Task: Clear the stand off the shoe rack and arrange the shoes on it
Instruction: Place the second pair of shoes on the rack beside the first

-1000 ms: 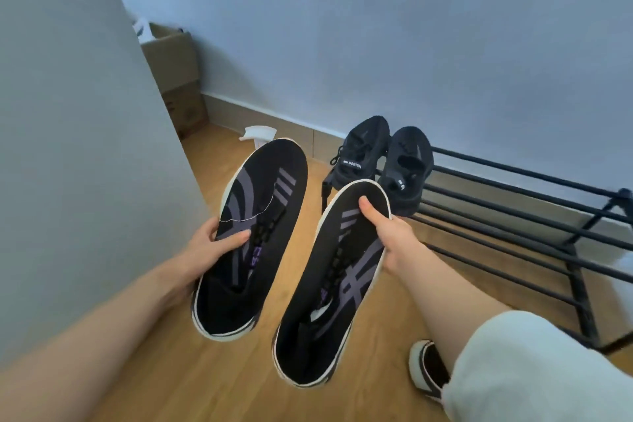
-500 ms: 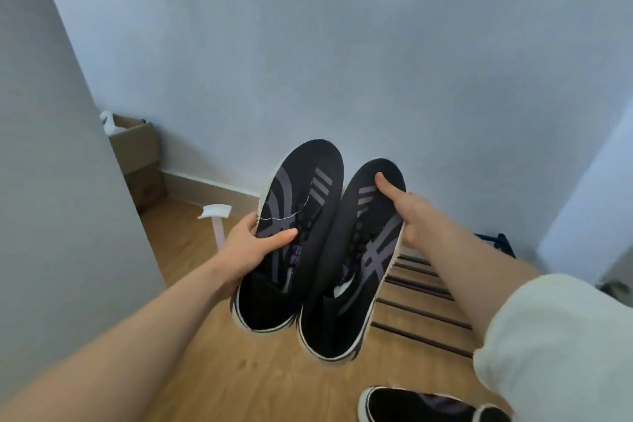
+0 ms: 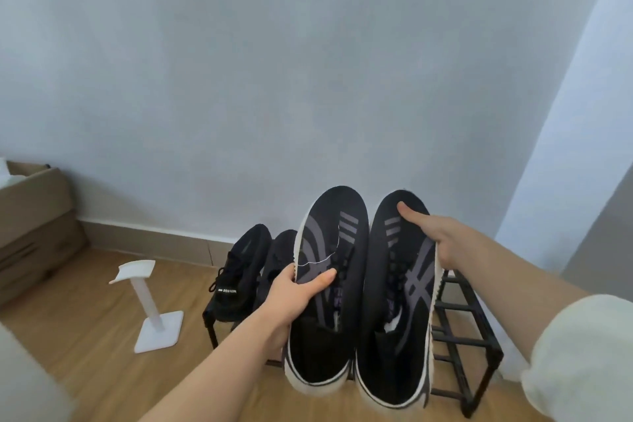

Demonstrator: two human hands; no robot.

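Observation:
I hold a pair of black sneakers with grey stripes and white soles, side by side above the black metal shoe rack (image 3: 479, 349). My left hand (image 3: 294, 298) grips the left sneaker (image 3: 329, 284) by its side. My right hand (image 3: 435, 236) grips the right sneaker (image 3: 397, 301) near its toe and outer edge. Two all-black laced shoes (image 3: 243, 277) sit on the left end of the rack against the wall. The white stand (image 3: 154, 305) is upright on the wooden floor, left of the rack.
Cardboard boxes (image 3: 34, 223) are stacked at the far left against the wall. A pale wall runs behind the rack, and a wall corner (image 3: 565, 181) juts out at the right. Wooden floor (image 3: 85, 336) lies around the stand.
Both hands have carried the sneakers to the right and brought them close together over the rack. The view has swung, so the all-black shoes and the whole stand show again.

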